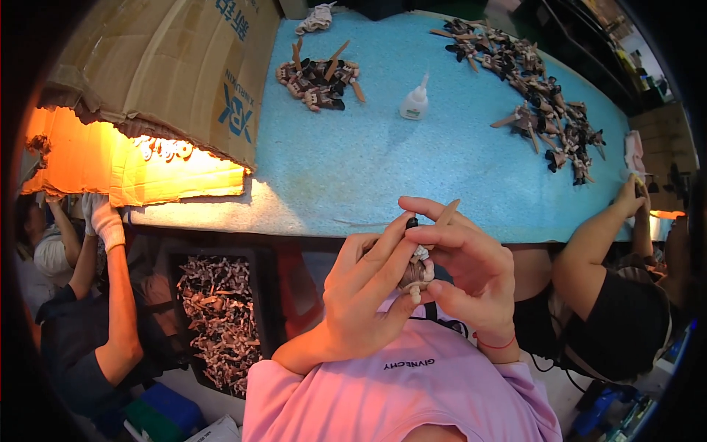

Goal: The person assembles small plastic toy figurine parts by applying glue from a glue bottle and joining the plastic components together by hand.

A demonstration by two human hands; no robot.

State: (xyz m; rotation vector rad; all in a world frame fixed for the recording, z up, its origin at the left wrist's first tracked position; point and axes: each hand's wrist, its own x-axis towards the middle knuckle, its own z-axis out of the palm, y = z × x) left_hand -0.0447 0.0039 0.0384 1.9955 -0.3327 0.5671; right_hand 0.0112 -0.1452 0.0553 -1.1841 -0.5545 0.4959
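Between my two hands, close to my chest, is a small figurine (pixel 416 274) with a pale, brown and black body and a tan blade-like piece sticking up. My left hand (pixel 368 283) pinches it from the left, fingers pointing up and across. My right hand (pixel 471 272) grips it from the right, thumb at its lower end and fingers near the tan piece. Fingers hide much of the figurine. Farther off on the blue table mat (pixel 353 162) stands a white squeeze bottle (pixel 414 102) with a thin nozzle, upright and touched by neither hand.
A cluster of similar figurines (pixel 320 81) lies at the far left, a longer row of figurines (pixel 549 103) at the right. A torn cardboard box (pixel 184 59), lit inside, stands left. Below it, a black crate (pixel 276 295) holds many figurines. Co-workers' arms (pixel 118 309) flank both sides.
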